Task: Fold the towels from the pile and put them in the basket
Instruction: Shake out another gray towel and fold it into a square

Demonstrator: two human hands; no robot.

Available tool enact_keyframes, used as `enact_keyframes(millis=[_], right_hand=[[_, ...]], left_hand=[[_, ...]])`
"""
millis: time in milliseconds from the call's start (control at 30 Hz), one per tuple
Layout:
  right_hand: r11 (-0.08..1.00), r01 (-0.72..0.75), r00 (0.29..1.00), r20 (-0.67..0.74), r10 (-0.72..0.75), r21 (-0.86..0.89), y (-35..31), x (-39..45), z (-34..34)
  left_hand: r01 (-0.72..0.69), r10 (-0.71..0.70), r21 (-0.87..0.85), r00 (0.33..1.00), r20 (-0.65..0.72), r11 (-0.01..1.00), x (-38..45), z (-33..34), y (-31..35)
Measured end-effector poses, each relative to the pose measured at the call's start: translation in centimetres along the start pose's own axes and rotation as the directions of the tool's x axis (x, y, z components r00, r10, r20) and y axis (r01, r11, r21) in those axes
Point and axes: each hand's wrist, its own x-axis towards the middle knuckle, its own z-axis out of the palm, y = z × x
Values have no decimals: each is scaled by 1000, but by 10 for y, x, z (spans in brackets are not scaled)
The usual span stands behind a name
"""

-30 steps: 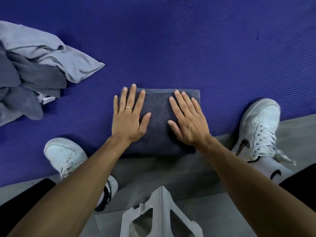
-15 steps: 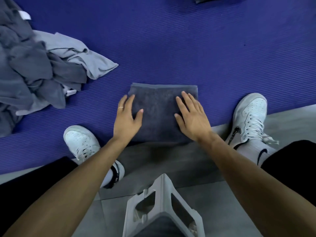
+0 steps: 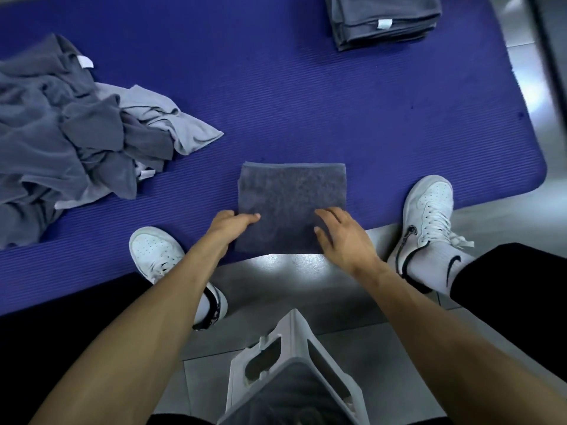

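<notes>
A dark grey towel, folded into a square, lies at the near edge of the purple mat. My left hand grips its near left edge, thumb on top and fingers curled under. At the near right corner my right hand sits with bent fingers on the towel and the thumb pinching against it. The pile of loose grey towels lies on the mat at the left. Between my legs at the bottom stands the white basket, with dark cloth inside.
A stack of folded grey towels sits at the mat's far right corner. My white shoes flank the folded towel. Grey tiled floor lies between the mat and the basket.
Both hands have slid back from lying flat on the towel to its near edge, and their fingers have curled onto it. The view has tilted up, showing the far stack.
</notes>
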Motion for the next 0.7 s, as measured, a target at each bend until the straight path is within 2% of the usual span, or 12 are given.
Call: enact_keyframes(millis=[133, 200, 300, 433, 500, 600, 700], right_hand=[[997, 15, 999, -40, -12, 75, -1, -13, -8], [993, 15, 1000, -29, -12, 114, -3, -17, -14], [987, 59, 998, -36, -54, 149, -15, -21, -22], [968, 88, 984, -175, -47, 236, -35, -22, -35], [946, 92, 979, -200, -29, 311, -43, -18, -48], [923, 154, 971, -228, -75, 352, -53, -10, -77], [910, 244, 961, -209, -181, 334, -66, -3, -116]], left_hand=[[-110, 111, -13, 994, 10, 994, -27, 1, 15], [-149, 149, -101, 989, -10, 984, -46, 4, 27], [-157, 173, -260, 984, 40, 953, -75, 4, 49], [-179, 221, -357, 972, 80, 917, -113, -5, 77], [-196, 239, -354, 968, 80, 914, -129, -11, 85], [-205, 225, -366, 974, 14, 908, -144, -26, 89], [-240, 223, -419, 971, -90, 876, -161, -41, 91]])
